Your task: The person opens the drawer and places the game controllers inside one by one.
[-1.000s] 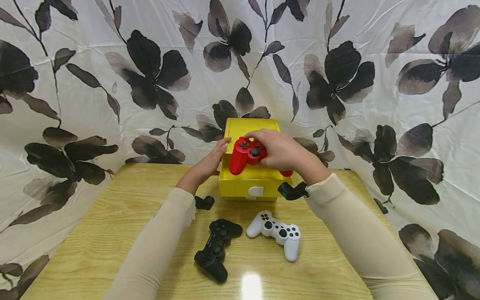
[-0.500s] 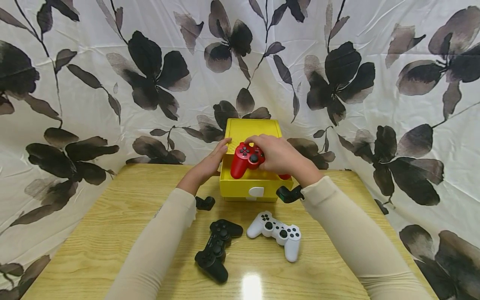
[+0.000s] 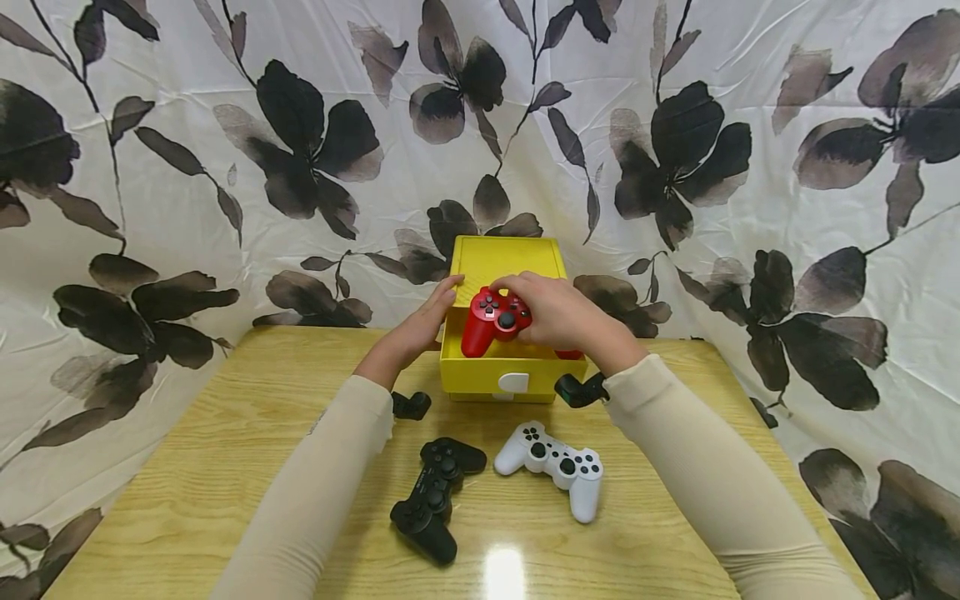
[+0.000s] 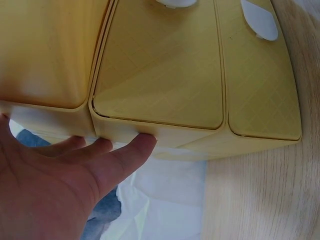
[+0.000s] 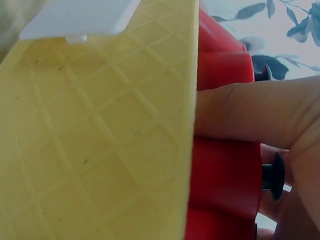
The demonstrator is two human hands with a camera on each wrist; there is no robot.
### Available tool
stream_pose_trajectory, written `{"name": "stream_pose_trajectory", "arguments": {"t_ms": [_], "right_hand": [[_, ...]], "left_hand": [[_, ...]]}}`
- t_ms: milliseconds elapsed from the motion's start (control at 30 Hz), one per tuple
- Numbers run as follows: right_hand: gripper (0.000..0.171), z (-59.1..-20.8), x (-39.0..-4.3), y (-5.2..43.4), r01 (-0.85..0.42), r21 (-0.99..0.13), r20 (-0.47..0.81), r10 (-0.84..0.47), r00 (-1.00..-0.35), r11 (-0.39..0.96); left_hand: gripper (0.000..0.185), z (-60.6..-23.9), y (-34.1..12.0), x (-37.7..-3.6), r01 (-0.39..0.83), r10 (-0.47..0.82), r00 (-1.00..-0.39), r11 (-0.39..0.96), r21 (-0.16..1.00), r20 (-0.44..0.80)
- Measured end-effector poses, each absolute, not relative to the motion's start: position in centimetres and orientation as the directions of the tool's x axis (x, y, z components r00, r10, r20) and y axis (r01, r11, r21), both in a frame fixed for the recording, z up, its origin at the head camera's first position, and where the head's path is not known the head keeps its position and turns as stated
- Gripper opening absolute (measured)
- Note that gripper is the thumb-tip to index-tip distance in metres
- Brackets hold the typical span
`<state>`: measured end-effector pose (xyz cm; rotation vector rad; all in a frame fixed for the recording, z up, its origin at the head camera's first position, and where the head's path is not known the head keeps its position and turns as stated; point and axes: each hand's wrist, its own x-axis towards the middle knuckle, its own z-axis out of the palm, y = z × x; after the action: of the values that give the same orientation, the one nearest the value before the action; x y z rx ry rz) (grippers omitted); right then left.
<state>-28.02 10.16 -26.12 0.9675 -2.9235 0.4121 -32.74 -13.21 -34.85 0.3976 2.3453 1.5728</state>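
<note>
My right hand (image 3: 551,312) grips a red game controller (image 3: 491,319) and holds it low inside the open yellow box (image 3: 480,377) at the back of the wooden table. In the right wrist view the red controller (image 5: 225,165) sits just behind the yellow box wall (image 5: 95,145), with my fingers curled over it. My left hand (image 3: 420,327) rests with straight fingers against the box's left side. The left wrist view has those fingers (image 4: 122,157) pressed on the box's outer edge (image 4: 160,85).
A black controller (image 3: 435,496) and a white controller (image 3: 551,467) lie on the table (image 3: 187,483) in front of the box. The raised box lid (image 3: 506,257) leans on a flower-print cloth (image 3: 225,125) that surrounds the table.
My right hand has lowered the red controller a little deeper into the yellow box. The left hand has stayed on the box's side.
</note>
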Motion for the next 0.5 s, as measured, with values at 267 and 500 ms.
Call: {"name": "stream_pose_trajectory", "arguments": {"t_ms": [267,500], "right_hand": [[0.075,-26.42,-28.13,10.40,-0.595,-0.262,0.107,-0.590,-0.800,0.760],[0.074,-26.54,-28.09,10.52,-0.606,-0.262,0.105,-0.602,-0.792,0.751]], "left_hand": [[0.053,-35.19,-13.18,-32.76,0.087,0.370,-0.927,0.365,0.927,-0.059],[0.052,-35.11,-13.21,-32.67,0.084,0.367,-0.928,0.370,0.925,-0.063]]}}
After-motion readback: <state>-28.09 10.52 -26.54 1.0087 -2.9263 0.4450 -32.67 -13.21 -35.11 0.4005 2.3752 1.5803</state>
